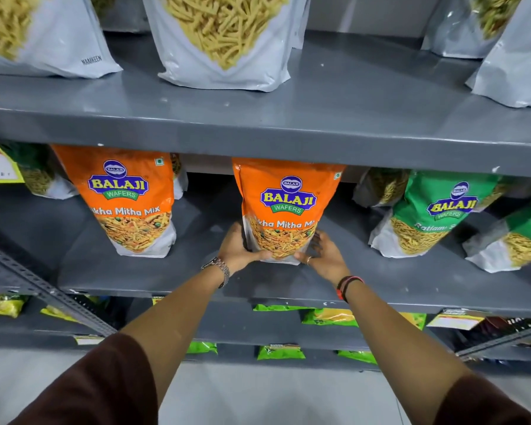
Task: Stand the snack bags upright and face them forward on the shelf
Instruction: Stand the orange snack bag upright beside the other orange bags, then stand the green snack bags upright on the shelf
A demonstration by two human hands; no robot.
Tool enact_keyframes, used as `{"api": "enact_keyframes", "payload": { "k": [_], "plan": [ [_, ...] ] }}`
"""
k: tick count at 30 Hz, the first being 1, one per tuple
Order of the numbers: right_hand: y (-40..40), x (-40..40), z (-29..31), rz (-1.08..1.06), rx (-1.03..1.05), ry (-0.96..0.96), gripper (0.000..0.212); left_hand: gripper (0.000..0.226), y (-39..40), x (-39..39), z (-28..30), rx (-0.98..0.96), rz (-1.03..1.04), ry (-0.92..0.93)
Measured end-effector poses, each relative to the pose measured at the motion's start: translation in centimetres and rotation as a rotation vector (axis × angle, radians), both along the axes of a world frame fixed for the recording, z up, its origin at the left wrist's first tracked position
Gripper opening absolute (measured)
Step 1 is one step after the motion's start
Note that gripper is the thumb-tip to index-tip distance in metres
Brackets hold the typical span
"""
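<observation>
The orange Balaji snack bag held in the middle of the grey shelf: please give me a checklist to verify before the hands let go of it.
1. Orange Balaji snack bag stands upright: ok.
2. Printed front faces forward, logo readable: ok.
3. Left hand and right hand grip the bag's lower corners: ok.
4. Bag base sits flat on the grey metal shelf: cannot tell, the hands cover it.
5. Clear gap to the second orange Balaji bag on the left: ok.
6. Green Balaji bags on the right stand straight: not ok, they lean.
</observation>
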State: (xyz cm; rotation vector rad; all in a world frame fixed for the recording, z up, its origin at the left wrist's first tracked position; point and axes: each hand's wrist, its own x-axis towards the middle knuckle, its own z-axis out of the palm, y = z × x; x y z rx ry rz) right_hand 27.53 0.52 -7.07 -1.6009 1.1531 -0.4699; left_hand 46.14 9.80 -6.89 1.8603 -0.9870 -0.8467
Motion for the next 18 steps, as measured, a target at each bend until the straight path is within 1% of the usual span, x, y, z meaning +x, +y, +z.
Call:
{"api": "enact_keyframes", "payload": {
  "k": [1, 3, 4, 6, 7, 8, 10, 12, 14, 16, 18],
  "plan": [
    [0.1, -0.5, 0.0, -0.005, -0.031, 0.013, 0.071, 0.095, 0.3, -0.2, -0.4, -0.025, 0.033, 0.04],
    [0.5, -2.5, -0.3, -0.073, -0.1, 0.007, 0.055, 0.1, 1.2, -1.4, -1.4, -0.081, 0.144, 0.151],
    [0.7, -4.0, -0.5, -0.126, -0.138, -0.008, 0.044, 0.096, 1.7, -2.4, -2.0, -0.1, 0.206, 0.151],
    [0.9, -7.5, -1.2, -0.235, -0.192, -0.026, 0.022, 0.077, 2.3, -4.7, -3.1, -0.107, 0.272, 0.078],
    [0.7, -9.7, -1.5, -0.284, -0.205, -0.026, 0.015, 0.067, 2.2, -6.4, -3.4, -0.11, 0.281, 0.066],
    [0.5, -11.7, -1.7, -0.324, -0.216, -0.019, 0.013, 0.058, 2.0, -7.8, -3.6, -0.115, 0.288, 0.079],
    [-0.4, -15.9, -1.6, -0.382, -0.241, 0.023, 0.021, 0.043, 0.7, -11.1, -3.7, -0.11, 0.27, 0.114],
    [-2.0, -19.5, -1.1, -0.426, -0.251, 0.036, 0.025, 0.034, -1.3, -14.2, -3.4, -0.095, 0.21, 0.167],
    [-3.9, -22.4, -0.2, -0.455, -0.239, 0.0, 0.024, 0.037, -3.7, -17.0, -3.0, -0.096, 0.135, 0.215],
    [-6.8, -25.1, 0.6, -0.432, -0.226, -0.042, 0.028, 0.046, -6.6, -20.3, -2.4, -0.082, 0.072, 0.239],
    [-9.4, -25.9, 1.0, -0.357, -0.202, -0.057, 0.04, 0.06, -9.3, -22.1, -1.6, -0.063, 0.034, 0.264]
  ]
}}
